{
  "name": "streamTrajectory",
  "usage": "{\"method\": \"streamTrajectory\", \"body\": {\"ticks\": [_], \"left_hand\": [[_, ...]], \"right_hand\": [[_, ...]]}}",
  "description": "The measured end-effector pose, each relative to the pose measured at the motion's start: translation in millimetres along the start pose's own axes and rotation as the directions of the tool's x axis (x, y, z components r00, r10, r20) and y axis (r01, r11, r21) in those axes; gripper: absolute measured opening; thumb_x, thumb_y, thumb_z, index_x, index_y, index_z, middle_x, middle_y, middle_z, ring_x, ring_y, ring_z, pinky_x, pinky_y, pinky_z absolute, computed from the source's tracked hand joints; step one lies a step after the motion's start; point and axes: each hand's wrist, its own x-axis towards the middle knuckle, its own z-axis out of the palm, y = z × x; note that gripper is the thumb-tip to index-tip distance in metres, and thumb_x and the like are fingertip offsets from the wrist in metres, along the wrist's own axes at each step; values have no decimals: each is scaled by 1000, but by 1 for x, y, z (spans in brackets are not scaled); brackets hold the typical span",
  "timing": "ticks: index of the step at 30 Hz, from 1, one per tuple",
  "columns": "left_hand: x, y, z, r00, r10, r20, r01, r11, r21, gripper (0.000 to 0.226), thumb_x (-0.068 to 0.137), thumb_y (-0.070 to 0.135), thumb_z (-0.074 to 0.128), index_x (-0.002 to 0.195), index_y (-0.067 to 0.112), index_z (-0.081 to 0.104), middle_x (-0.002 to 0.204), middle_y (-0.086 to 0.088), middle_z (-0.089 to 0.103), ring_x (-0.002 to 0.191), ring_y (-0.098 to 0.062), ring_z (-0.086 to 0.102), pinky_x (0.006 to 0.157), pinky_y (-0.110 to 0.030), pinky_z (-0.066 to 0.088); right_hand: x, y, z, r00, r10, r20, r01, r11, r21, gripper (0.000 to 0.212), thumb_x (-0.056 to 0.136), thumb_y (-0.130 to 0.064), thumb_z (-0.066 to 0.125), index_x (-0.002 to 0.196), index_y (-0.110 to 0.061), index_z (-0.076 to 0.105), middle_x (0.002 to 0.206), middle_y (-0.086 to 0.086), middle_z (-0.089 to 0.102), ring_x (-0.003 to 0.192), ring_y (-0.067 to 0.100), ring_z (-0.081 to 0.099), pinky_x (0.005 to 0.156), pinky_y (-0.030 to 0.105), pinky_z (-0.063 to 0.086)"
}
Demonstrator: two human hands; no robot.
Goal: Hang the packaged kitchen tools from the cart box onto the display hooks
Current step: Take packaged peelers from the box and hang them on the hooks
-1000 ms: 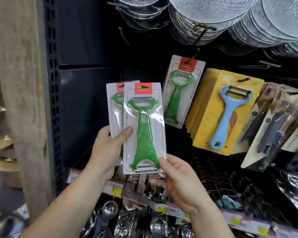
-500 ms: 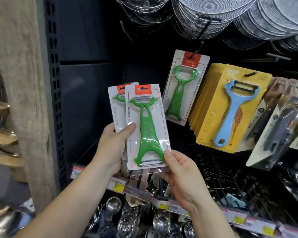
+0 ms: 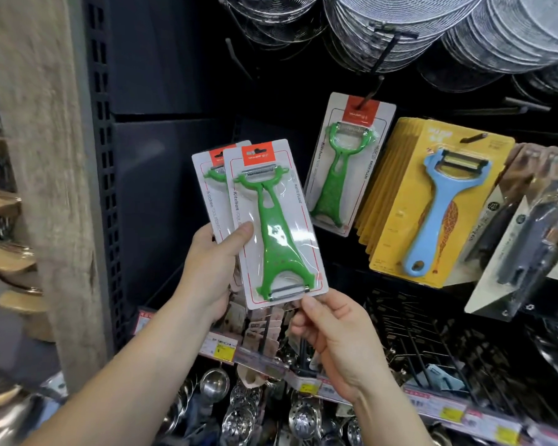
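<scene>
Two packaged green peelers are held up in front of the display, the front pack (image 3: 276, 226) overlapping the rear pack (image 3: 208, 191). My left hand (image 3: 211, 272) grips both packs from the left, thumb across the front one. My right hand (image 3: 332, 336) pinches the bottom right corner of the front pack. A third green peeler pack (image 3: 345, 169) hangs on a black display hook (image 3: 372, 88) up and to the right. The cart box is out of view.
Yellow cards with a blue peeler (image 3: 438, 207) hang right of the green one, then dark tool packs (image 3: 529, 233). Wire strainers (image 3: 432, 30) hang overhead. A price rail (image 3: 303, 381) and metal ladles (image 3: 213, 384) lie below. A black upright (image 3: 105, 188) and a wooden post (image 3: 42, 175) stand left.
Both hands have lifted the two packs slightly up and right, tilting them toward the hanging green peeler. My right thumb has slid to the pack's bottom right corner.
</scene>
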Motion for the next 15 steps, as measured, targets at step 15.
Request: {"method": "streamTrajectory", "body": {"ticks": [15], "left_hand": [[-9, -7, 4, 994, 92, 54, -94, 995, 38, 44, 91, 19, 73, 131, 13, 56, 118, -6, 74, 109, -27, 71, 99, -56, 53]], "right_hand": [[1, 23, 7, 987, 59, -151, -31, 983, 180, 18, 99, -11, 50, 84, -2, 55, 59, 2, 51, 51, 9, 48, 52, 22, 43]]}}
